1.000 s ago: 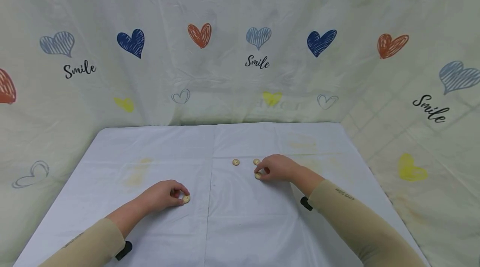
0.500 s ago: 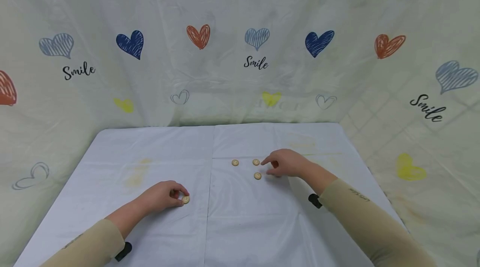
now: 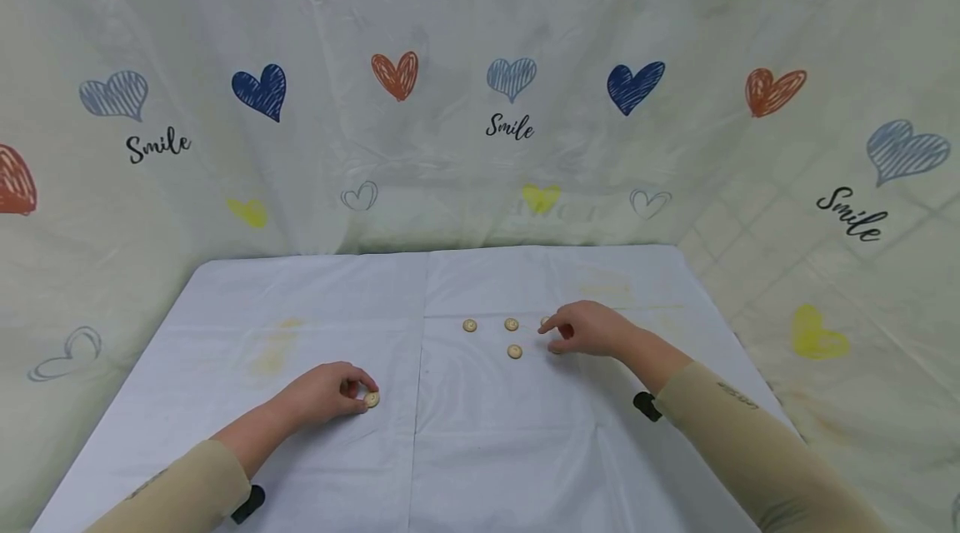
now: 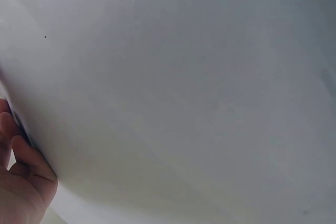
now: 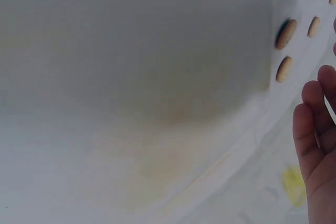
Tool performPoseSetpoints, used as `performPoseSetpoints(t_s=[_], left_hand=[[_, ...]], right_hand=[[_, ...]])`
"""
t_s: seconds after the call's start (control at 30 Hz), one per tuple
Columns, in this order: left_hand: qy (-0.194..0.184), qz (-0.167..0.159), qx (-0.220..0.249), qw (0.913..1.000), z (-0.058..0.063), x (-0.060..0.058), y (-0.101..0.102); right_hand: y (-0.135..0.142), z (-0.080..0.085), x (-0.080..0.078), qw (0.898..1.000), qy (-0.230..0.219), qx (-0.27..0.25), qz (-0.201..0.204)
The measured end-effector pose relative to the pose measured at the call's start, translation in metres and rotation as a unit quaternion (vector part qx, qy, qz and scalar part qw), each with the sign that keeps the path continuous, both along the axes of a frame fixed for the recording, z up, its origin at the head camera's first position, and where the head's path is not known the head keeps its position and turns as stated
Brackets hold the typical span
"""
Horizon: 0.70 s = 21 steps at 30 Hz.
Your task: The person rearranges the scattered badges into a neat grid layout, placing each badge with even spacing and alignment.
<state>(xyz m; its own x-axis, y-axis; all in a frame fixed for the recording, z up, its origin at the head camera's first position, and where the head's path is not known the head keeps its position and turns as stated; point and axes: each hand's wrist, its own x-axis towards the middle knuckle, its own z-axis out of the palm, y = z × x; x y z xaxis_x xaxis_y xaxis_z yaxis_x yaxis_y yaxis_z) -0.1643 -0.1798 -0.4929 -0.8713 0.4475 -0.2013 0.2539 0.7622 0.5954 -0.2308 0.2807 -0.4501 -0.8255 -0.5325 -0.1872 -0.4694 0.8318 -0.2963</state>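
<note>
In the head view, my left hand [image 3: 330, 391] pinches a small round wooden disc [image 3: 372, 400] between thumb and fingers on the white-covered table. My right hand [image 3: 592, 329] hovers over the right half, its fingers loosely bent and apart. Partly hidden behind its index finger lies another disc [image 3: 545, 321]. One more disc [image 3: 555, 348] shows only slightly by the thumb. To the left lie a front disc [image 3: 514, 351], a rear disc [image 3: 512, 324] and the leftmost disc [image 3: 469, 326]. The right wrist view shows relaxed fingers [image 5: 315, 114] holding nothing, with several discs [image 5: 286, 34] beyond.
A white cloth [image 3: 480, 458] with a centre crease and yellowish stains covers the table. Behind it hangs a pale curtain [image 3: 450, 141] printed with hearts and "Smile". Dark devices sit at the left wrist [image 3: 248, 503] and right wrist [image 3: 647, 405].
My right hand has let go of the front disc and moved right, uncovering it and the discs beside it. The left hand keeps its pinch on its disc without moving.
</note>
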Motion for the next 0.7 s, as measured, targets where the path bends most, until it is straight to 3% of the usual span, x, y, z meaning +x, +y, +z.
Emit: performPoseSetpoints(t_s=[0.2,0.43,0.7], left_hand=[[0.011,-0.002,-0.013,0.9998,-0.001,0.001,0.001],[0.033,-0.011,-0.041,0.9986,-0.004,0.001,0.001],[0.044,-0.025,-0.055,0.9972,0.004,0.003,0.003]], right_hand=[[0.011,-0.009,0.000,1.000,-0.008,0.017,-0.023],[0.017,-0.016,-0.001,1.000,-0.003,0.014,-0.019],[0.018,-0.021,-0.004,1.000,-0.013,0.008,-0.013]])
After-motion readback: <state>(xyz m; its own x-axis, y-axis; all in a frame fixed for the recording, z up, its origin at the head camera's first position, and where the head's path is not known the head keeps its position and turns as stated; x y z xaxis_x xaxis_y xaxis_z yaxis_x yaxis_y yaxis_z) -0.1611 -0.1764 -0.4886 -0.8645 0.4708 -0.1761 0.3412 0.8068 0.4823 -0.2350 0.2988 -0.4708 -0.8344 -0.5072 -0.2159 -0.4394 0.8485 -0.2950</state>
